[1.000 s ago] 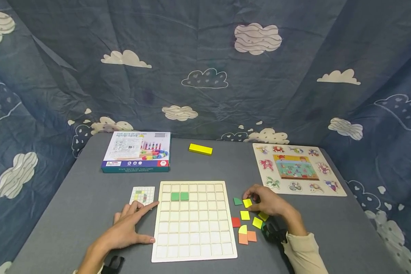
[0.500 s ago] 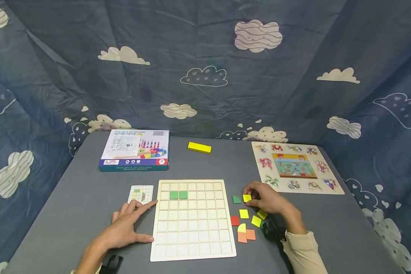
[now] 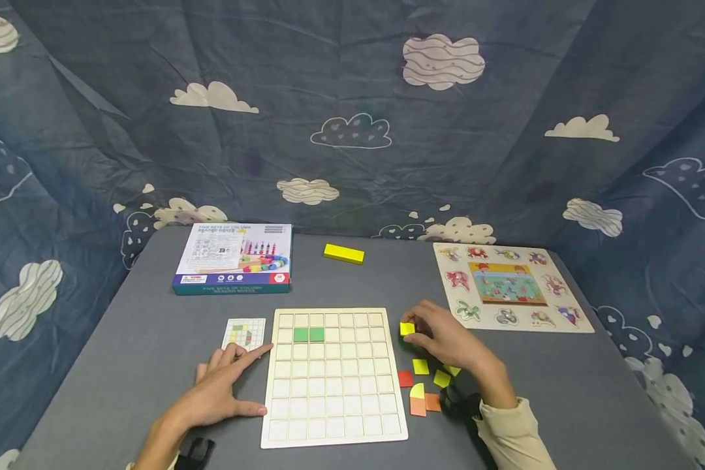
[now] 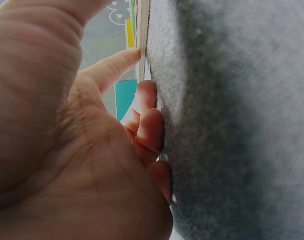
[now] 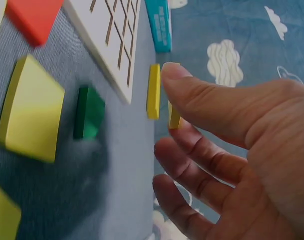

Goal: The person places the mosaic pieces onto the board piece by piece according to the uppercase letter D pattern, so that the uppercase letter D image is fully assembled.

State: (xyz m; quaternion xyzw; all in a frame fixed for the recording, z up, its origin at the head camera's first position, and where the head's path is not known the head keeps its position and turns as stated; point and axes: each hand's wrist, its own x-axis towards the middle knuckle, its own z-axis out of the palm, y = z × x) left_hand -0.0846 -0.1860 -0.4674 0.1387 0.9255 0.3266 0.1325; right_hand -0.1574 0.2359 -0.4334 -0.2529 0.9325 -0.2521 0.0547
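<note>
A white grid board [image 3: 335, 390] lies mid-table with two green square tiles [image 3: 308, 335] side by side in its second row. My left hand [image 3: 223, 386] rests at its left edge; index fingertip and thumb tip touch the board, the other fingers bent loosely. My right hand [image 3: 446, 336] pinches a yellow square tile [image 3: 407, 329] between thumb and index finger, raised off the table just right of the board. In the right wrist view, a green quarter-round tile [image 5: 89, 112] lies below that hand. A small pattern card [image 3: 245, 331] sits beyond my left hand, partly covered by its fingers.
Right of the board lie yellow squares [image 3: 420, 367], a red tile [image 3: 405, 378], a yellow quarter-round [image 3: 417, 390] and orange tiles [image 3: 418, 407]. Farther back are a boxed game [image 3: 232, 258], a yellow block [image 3: 343, 254] and an animal puzzle board [image 3: 514, 320].
My right hand has lifted the yellow square tile from the table and moved it left, over the green quarter-round, toward the board. The left hand stays where it was.
</note>
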